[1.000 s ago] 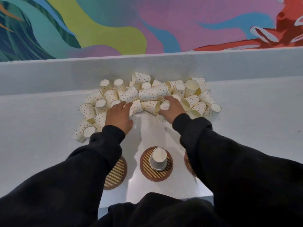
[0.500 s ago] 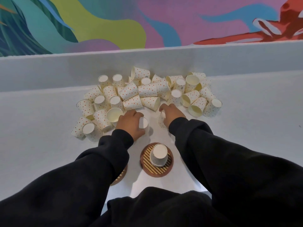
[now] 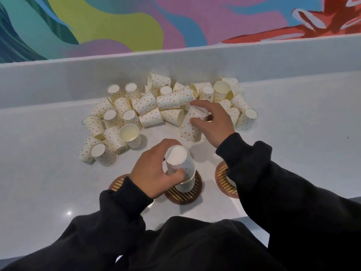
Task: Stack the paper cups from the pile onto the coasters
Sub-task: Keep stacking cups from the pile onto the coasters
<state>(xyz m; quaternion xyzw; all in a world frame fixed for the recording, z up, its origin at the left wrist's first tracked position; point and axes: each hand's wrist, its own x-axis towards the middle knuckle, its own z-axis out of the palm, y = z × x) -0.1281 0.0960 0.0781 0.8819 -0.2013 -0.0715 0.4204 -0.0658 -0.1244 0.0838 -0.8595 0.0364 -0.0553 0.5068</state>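
Above the middle round brown slatted coaster (image 3: 183,197), the left hand (image 3: 150,173) grips an upturned dotted paper cup (image 3: 178,160) over another cup (image 3: 186,186); the right hand (image 3: 214,122) clasps a second cup (image 3: 189,131) at the near edge of the pile (image 3: 148,106).

Pale grey desk (image 3: 48,173), smooth, faintly speckled, fills most of view. Along desk's far edge: raised ledge (image 3: 58,81) of same pale material, running full width, top edge brighter. Above ledge, behind desk: painted wall mural (image 3: 175,22) of flowing shapes, teal and blue at left, yellow-green, purple and pink in middle, red with pale outlines at right. Small bright glint (image 3: 68,213) on desk's near left part. Tiny dark speck (image 3: 348,137) on desk's far right. Light soft, even.
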